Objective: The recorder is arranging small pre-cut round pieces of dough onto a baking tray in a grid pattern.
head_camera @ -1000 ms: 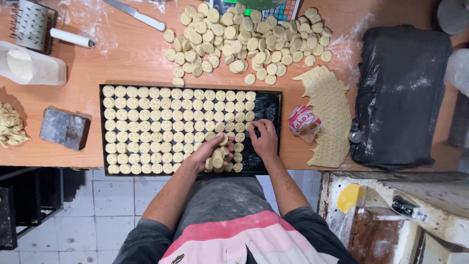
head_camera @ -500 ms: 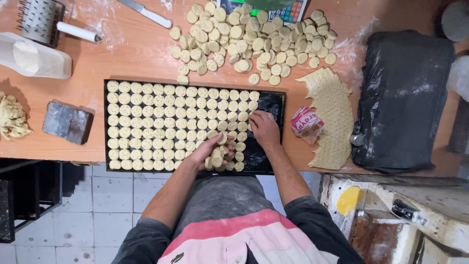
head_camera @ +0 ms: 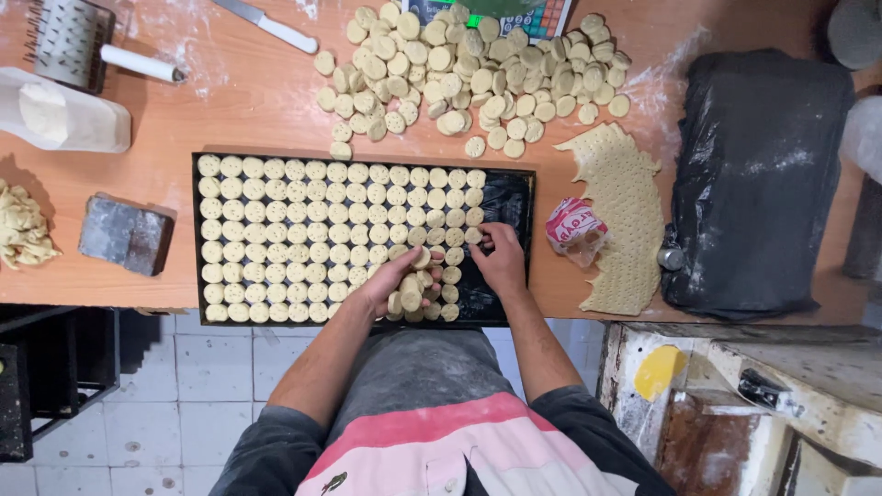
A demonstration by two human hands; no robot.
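A black baking tray (head_camera: pixel 514 197) lies on the wooden table, filled with rows of small round dough discs (head_camera: pixel 303 239). My left hand (head_camera: pixel 390 285) rests over the tray's near right part, cupped around a stack of dough discs (head_camera: pixel 410 292). My right hand (head_camera: pixel 501 257) is beside it, fingertips pinching a single disc at the tray's right rows. A loose pile of cut dough discs (head_camera: pixel 459 73) sits on the table beyond the tray.
A perforated dough scrap sheet (head_camera: pixel 620 216) and a small red-and-white packet (head_camera: pixel 574 228) lie right of the tray, then a black plastic-covered bundle (head_camera: pixel 758 179). At left are a metal scraper (head_camera: pixel 124 234), dough scraps (head_camera: pixel 23 225), a flour bag (head_camera: pixel 64 115), a spiked roller (head_camera: pixel 83 46) and a knife (head_camera: pixel 266 25).
My right hand has moved a little toward the far side along the right rows, setting discs down. My left hand stays cupped around its stack.
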